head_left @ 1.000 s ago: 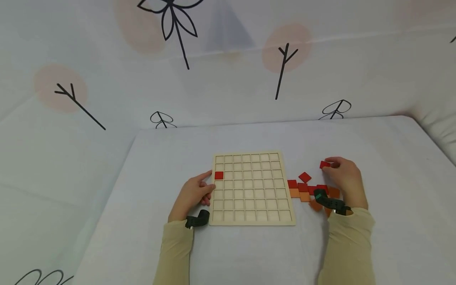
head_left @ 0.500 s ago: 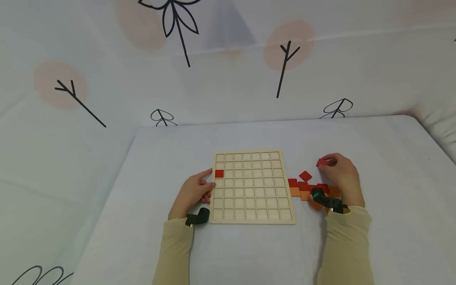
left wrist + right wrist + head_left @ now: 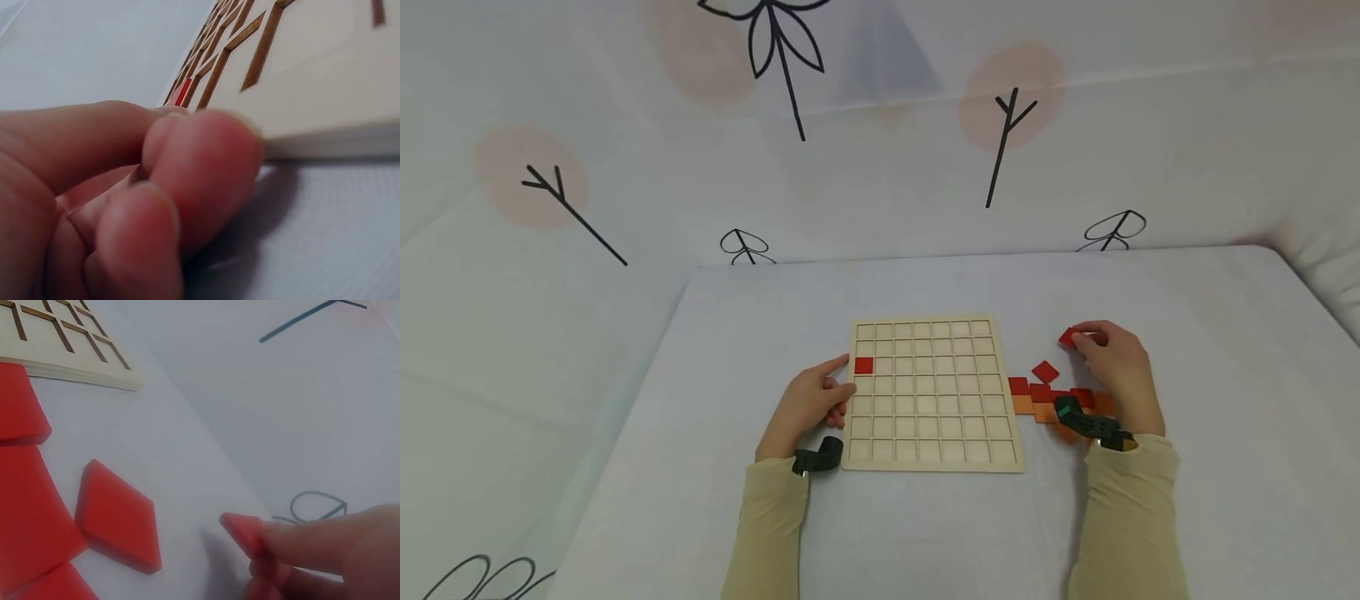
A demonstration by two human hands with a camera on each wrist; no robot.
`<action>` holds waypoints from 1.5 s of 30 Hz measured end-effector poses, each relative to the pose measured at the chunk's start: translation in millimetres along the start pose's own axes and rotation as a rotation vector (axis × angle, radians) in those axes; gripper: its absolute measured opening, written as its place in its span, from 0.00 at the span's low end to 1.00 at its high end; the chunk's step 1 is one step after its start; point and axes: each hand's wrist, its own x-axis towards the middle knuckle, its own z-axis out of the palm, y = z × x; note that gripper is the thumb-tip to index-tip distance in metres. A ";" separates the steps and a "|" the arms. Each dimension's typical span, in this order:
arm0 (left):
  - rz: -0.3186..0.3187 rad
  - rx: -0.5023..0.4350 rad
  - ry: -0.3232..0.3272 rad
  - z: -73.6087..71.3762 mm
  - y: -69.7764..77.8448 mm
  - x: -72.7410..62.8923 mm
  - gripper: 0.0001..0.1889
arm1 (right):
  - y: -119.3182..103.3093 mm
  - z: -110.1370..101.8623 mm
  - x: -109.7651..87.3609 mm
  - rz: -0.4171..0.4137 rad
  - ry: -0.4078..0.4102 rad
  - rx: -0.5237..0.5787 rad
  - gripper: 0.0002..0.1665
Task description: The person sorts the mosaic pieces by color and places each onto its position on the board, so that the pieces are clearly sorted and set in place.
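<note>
one pinched red tile moved left; one board bears another

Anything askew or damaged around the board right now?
One mild oddity: a loose red tile lies turned cornerwise, while the row of red tiles beside the board lies straighter. No damage is visible.

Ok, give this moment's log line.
right hand: pinches red tile; left hand: at grid board, left edge; seated: one red square; loose: red tiles, orange tiles
</note>
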 end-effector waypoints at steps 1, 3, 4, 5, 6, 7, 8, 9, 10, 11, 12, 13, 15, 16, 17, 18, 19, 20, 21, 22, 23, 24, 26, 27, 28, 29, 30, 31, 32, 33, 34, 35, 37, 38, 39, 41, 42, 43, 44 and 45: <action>0.001 0.005 -0.001 -0.1 0.2 0.3 0.30 | -0.2 0.3 0.2 0.001 0.000 0.012 0.29; 0.003 0.009 -0.004 -0.1 0.4 0.9 0.30 | -0.8 1.3 0.0 -0.002 0.009 0.035 0.29; 0.003 0.011 -0.005 -0.1 0.5 1.2 0.30 | -1.1 1.9 0.2 -0.009 0.016 0.042 0.29; 0.003 0.015 -0.007 0.0 0.6 1.4 0.30 | -1.5 2.7 0.3 -0.015 0.023 0.050 0.29; 0.001 0.017 -0.009 0.0 0.9 1.6 0.30 | -2.4 3.6 0.3 -0.023 0.031 0.059 0.28; -0.002 0.018 -0.009 0.0 1.0 1.7 0.30 | -3.5 4.5 0.1 -0.031 0.039 0.064 0.28; -0.003 0.018 -0.009 0.1 1.1 1.8 0.30 | -4.8 5.9 0.1 -0.042 0.046 0.069 0.28; -0.005 0.019 -0.009 0.1 1.3 1.9 0.30 | -6.2 7.3 0.2 -0.051 0.050 0.073 0.28; -0.006 0.019 -0.008 0.2 1.4 1.9 0.30 | -7.7 8.8 0.1 -0.059 0.052 0.081 0.29; -0.008 0.021 -0.007 0.2 1.5 1.8 0.30 | -9.2 10.5 0.1 -0.066 0.053 0.091 0.29; -0.007 0.020 -0.006 0.1 1.5 1.6 0.30 | -10.5 12.3 0.3 -0.076 0.054 0.097 0.29; -0.007 0.020 -0.005 0.0 1.3 1.5 0.30 | -11.5 14.5 0.9 -0.084 0.054 0.102 0.29; -0.004 0.019 -0.004 -0.4 1.1 0.8 0.30 | -12.6 19.3 3.7 -0.096 0.057 0.103 0.29; -0.001 0.018 -0.004 -0.5 1.3 0.8 0.30 | -12.0 22.1 5.9 -0.105 0.065 0.089 0.29; 0.002 0.019 -0.003 -0.6 1.5 0.6 0.30 | -10.3 25.3 9.2 -0.115 0.070 0.072 0.30; 0.003 0.015 -0.002 -0.7 1.7 0.5 0.30 | -9.3 28.4 12.1 -0.124 0.075 0.059 0.30; 0.004 0.015 -0.002 -0.8 2.0 0.2 0.30 | -10.5 30.7 13.2 -0.124 0.076 0.060 0.30; 0.003 0.014 -0.002 -0.9 2.1 0.1 0.30 | -12.0 32.8 13.9 -0.130 0.077 0.062 0.29; 0.002 0.007 -0.002 -1.0 2.2 -0.2 0.30 | -13.7 34.9 13.6 -0.137 0.080 0.057 0.28; -0.001 0.006 -0.004 -1.0 2.4 -0.4 0.30 | -17.0 36.0 11.5 -0.147 0.078 0.066 0.27; -0.004 0.004 -0.005 -1.1 2.4 -0.8 0.30 | -20.8 37.1 9.3 -0.157 0.075 0.075 0.26; -0.007 0.003 -0.007 -1.0 2.3 -1.1 0.30 | -25.7 37.8 5.7 -0.167 0.077 0.079 0.25; -0.010 0.002 -0.008 -1.0 2.1 -1.7 0.30 | -33.1 39.6 0.3 -0.195 0.068 0.087 0.23; -0.010 0.001 -0.008 -1.0 1.9 -2.1 0.30 | -35.9 40.8 -1.6 -0.204 0.067 0.086 0.23; -0.010 0.004 -0.009 -1.0 1.8 -2.4 0.30 | -38.9 42.0 -3.1 -0.215 0.061 0.090 0.22; -0.008 0.003 -0.008 -1.0 1.8 -2.5 0.30 | -41.0 43.7 -3.6 -0.222 0.060 0.090 0.22; -0.006 0.001 -0.008 -1.2 1.7 -2.5 0.30 | -42.8 45.2 -4.1 -0.233 0.055 0.098 0.23; -0.001 -0.004 -0.009 -1.3 1.7 -2.4 0.30 | -44.9 46.6 -4.8 -0.235 0.051 0.109 0.22; 0.001 -0.002 -0.010 -1.4 1.7 -2.2 0.30 | -46.8 48.1 -5.4 -0.242 0.055 0.110 0.22; 0.006 -0.002 -0.010 -1.5 1.7 -1.9 0.30 | -48.0 49.8 -5.3 -0.252 0.054 0.114 0.21; 0.009 -0.002 -0.009 -1.8 1.9 -1.6 0.30 | -49.7 51.3 -5.6 -0.261 0.057 0.108 0.21; 0.012 0.000 -0.009 -2.0 1.9 -1.6 0.30 | -51.2 53.0 -6.0 -0.276 0.053 0.111 0.20; 0.013 0.007 -0.006 -2.3 1.6 -1.6 0.30 | -54.8 57.1 -6.8 -0.308 0.042 0.105 0.19; 0.012 0.006 -0.006 -2.5 1.4 -1.6 0.30 | -56.4 59.3 -7.3 -0.328 0.031 0.106 0.19; 0.011 0.006 -0.006 -2.6 1.1 -1.7 0.30 | -58.3 61.6 -8.1 -0.342 0.018 0.107 0.19; 0.007 0.004 -0.009 -2.6 0.5 -2.0 0.30 | -61.8 66.2 -10.0 -0.375 -0.013 0.106 0.19; 0.006 0.002 -0.010 -2.5 0.2 -1.9 0.30 | -63.3 68.4 -10.9 -0.385 -0.023 0.103 0.19; 0.006 -0.002 -0.013 -2.3 0.1 -1.9 0.30 | -64.5 70.4 -11.9 -0.389 -0.034 0.105 0.19; 0.007 -0.004 -0.015 -2.0 -0.1 -1.7 0.30 | -65.7 72.2 -12.7 -0.392 -0.044 0.109 0.19; 0.007 -0.005 -0.016 -1.6 -0.3 -1.4 0.30 | -66.4 73.8 -13.4 -0.392 -0.054 0.111 0.19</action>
